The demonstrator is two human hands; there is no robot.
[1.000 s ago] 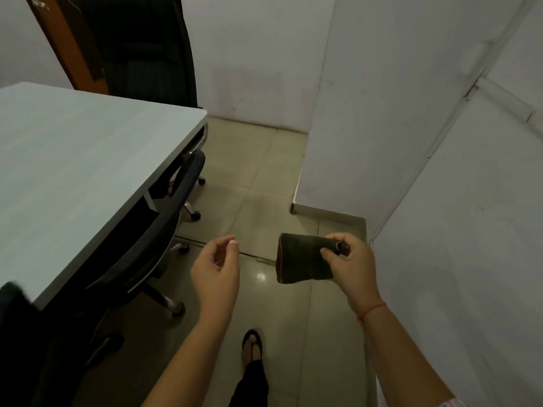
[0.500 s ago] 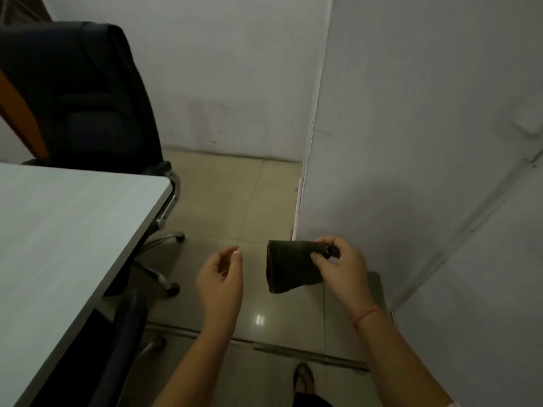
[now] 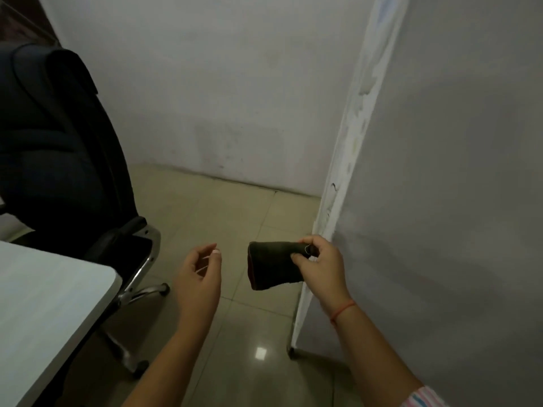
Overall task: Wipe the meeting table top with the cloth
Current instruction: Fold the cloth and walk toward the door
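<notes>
Cloth, folded, hangs over the floor beside the tabletop, pinched in the grip of the right hand, the left hand loose and empty; wiping looks unstarted, so next it needs laying flat there.

dark olive-green cloth w/ reddish edge, pale grey woodgrain counter, black office chair w/ chrome base, beige floor tiles, red wrist string, pink-striped sleeve

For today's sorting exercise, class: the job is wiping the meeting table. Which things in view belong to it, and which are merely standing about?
Belongs to the job:
cloth, pinched by the right hand
empty left hand
meeting table top

Just standing about:
black office chair
white partition
tiled floor
</notes>
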